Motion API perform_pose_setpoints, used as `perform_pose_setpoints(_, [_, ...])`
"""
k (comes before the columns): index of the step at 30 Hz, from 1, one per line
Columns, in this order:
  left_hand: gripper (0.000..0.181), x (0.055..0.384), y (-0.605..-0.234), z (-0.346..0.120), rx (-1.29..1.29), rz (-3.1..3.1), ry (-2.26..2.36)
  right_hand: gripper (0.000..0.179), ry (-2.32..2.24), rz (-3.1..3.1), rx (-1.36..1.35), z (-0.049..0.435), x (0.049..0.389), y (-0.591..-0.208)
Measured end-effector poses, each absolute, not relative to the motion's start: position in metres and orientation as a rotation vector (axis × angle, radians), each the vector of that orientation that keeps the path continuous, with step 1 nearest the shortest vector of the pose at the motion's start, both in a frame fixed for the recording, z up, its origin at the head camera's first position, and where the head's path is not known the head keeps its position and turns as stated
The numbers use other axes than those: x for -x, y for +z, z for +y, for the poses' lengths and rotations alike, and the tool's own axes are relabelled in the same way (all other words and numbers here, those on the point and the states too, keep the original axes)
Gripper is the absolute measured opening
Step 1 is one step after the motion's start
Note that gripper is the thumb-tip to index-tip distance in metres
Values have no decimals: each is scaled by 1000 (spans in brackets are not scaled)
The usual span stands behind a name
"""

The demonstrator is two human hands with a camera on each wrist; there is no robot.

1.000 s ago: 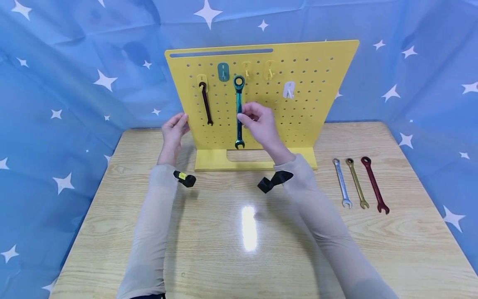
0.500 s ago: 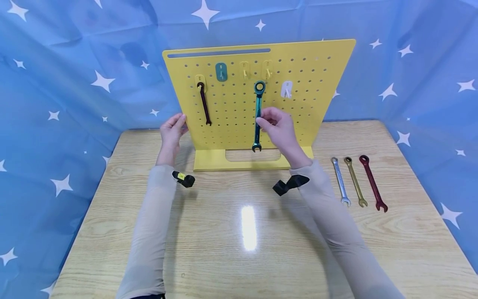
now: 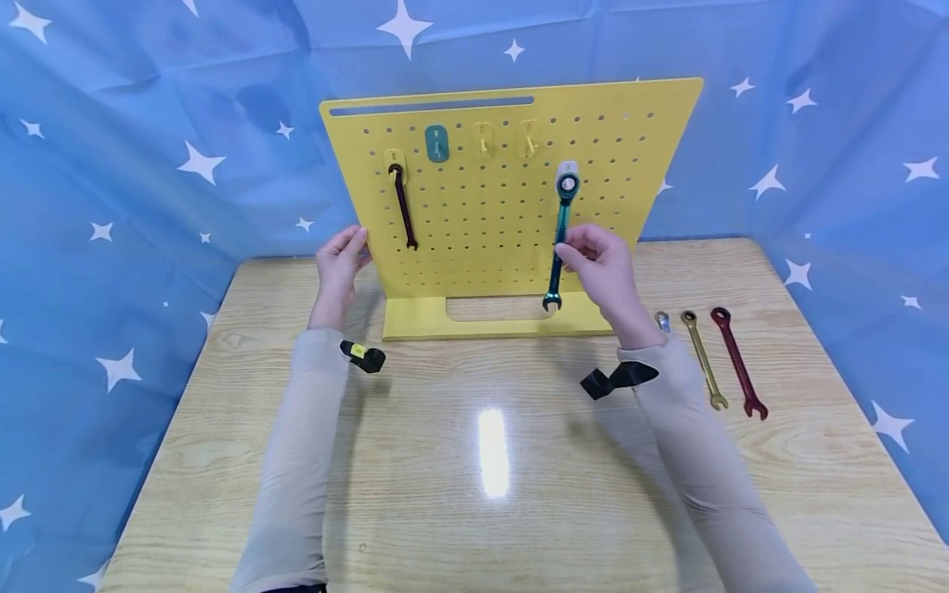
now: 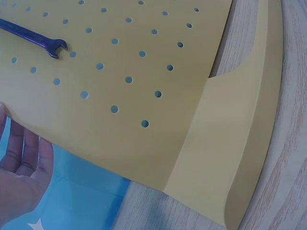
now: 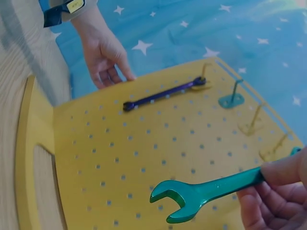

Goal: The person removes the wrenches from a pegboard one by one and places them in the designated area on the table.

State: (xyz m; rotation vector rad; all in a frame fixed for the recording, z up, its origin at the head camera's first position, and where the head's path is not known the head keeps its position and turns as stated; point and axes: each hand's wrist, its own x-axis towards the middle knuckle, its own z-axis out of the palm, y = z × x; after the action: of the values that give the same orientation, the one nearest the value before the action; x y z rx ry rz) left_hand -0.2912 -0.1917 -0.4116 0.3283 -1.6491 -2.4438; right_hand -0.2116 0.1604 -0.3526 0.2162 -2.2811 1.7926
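Observation:
My right hand [image 3: 602,259] pinches a teal combination wrench [image 3: 559,247] by its shank, ring end up. That ring overlaps a white hook [image 3: 567,167] on the right part of a yellow pegboard [image 3: 615,99]. The wrench's open end [image 5: 180,200] points away from the hand in the right wrist view. At the pegboard's left edge, my left hand [image 3: 339,263] holds on with the thumb in front and the fingers partly hidden behind. A dark purple wrench [image 3: 404,210] hangs from a yellow hook near that side, its jaw end down.
A teal hook [image 3: 437,144] and two yellow hooks [image 3: 483,142] sit bare along the board's upper part. On the wooden table [image 3: 423,445] at right lie a gold wrench [image 3: 703,356], a red wrench [image 3: 738,362] and a silver wrench [image 3: 662,319], mostly covered by my right sleeve.
My right hand has carried the teal wrench rightward across the pegboard, from below the teal hook to the white hook. My left hand stays at the board's edge.

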Motion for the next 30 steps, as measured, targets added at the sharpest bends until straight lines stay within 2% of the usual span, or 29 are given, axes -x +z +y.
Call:
perform_pose_setpoints(7, [7,289,-412,-193,-342,-1654,-2430,11,1727,-2313,-142,185,201,-361])
perform_pose_setpoints(11, [8,289,-412,-193,-343,-1658,-2421,2,1732,-2294,-106,197,197,-364])
perform_pose_setpoints(14, [8,289,-413,-193,-338,-1654,-2419,13,1737,-2284,-70,207,193,-366])
perform_pose_setpoints(17, [8,289,-413,-192,-327,-1642,-2429,14,1736,-2273,-27,216,190,-369])
perform_pose_setpoints(24, [9,290,-413,-190,-314,-1630,-2436,4,1685,-2303,88,241,181,-375])
perform_pose_setpoints(30, [9,291,-414,-190,-310,-1617,-2441,4,1642,-2341,161,266,171,-380])
